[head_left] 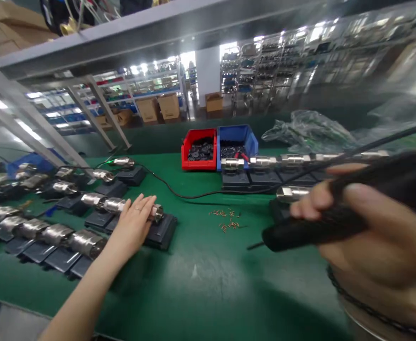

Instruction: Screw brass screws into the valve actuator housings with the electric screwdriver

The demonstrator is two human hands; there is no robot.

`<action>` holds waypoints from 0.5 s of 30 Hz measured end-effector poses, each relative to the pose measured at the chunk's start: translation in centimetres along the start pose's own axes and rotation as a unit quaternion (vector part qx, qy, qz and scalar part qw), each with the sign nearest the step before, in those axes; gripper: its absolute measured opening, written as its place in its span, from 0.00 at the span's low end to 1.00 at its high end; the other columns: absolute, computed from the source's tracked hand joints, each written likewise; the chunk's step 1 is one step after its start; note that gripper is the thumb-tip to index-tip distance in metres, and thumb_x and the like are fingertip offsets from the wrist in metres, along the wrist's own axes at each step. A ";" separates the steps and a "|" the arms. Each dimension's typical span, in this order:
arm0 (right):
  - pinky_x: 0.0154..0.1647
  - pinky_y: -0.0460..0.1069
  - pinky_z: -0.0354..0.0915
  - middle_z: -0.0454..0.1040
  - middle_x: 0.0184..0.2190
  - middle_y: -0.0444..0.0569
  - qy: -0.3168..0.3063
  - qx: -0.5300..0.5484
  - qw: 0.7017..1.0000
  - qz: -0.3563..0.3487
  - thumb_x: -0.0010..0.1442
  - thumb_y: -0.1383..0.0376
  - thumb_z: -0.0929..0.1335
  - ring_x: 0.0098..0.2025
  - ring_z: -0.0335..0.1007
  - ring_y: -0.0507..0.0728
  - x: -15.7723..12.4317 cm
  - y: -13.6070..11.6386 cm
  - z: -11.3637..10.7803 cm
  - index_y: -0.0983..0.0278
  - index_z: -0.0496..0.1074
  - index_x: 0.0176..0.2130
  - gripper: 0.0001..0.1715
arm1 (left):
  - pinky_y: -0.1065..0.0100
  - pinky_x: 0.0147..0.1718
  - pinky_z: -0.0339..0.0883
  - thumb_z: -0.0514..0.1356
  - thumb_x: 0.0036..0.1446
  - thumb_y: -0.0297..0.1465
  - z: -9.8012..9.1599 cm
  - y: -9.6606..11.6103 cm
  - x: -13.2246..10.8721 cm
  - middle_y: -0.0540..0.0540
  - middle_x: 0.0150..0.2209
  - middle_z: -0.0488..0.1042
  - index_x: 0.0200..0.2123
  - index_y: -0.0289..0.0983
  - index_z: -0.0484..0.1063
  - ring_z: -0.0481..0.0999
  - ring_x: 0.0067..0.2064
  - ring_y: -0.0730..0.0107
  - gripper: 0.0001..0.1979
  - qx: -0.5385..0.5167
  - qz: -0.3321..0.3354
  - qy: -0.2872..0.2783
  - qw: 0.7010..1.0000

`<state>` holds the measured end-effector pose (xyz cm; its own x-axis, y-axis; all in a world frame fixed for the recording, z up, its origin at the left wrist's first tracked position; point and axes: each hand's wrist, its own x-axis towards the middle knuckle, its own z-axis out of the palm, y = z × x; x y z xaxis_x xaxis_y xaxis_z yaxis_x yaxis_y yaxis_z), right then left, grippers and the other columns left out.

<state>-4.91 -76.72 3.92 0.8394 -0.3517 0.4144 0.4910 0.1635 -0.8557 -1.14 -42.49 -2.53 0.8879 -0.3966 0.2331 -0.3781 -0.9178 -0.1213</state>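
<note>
My left hand lies over one of the silvery metal fittings, its fingers curled round the top. That fitting sits on a dark grey block-shaped base at the end of a short row. On the right, my right hand grips a black electric screwdriver, slightly blurred. Its thin bit points left and down, apart from any part. Several small copper-coloured screws lie loose on the green mat between my hands.
At the back stand a red bin and a blue bin of small dark parts. More fittings on bases line the left and back right. A black cable crosses the mat. Clear plastic bags lie behind.
</note>
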 end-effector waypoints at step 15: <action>0.23 0.47 0.64 0.68 0.20 0.41 0.018 -0.103 0.992 -0.075 0.51 0.65 0.71 0.19 0.66 0.51 -0.4 8.4 2.7 0.66 0.68 0.36 0.12 | 0.60 0.42 0.71 0.49 0.60 0.31 -1.4 12.1 -3.4 0.40 0.46 0.72 0.51 0.32 0.64 0.73 0.44 0.60 0.17 -0.138 0.189 0.127 0.964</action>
<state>-0.50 -72.70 -2.58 0.7494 -0.3912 0.5341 0.5491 -0.0834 -0.8316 -9.08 -52.26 -3.45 0.5939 -0.6630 0.4558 -0.7482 -0.6635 0.0097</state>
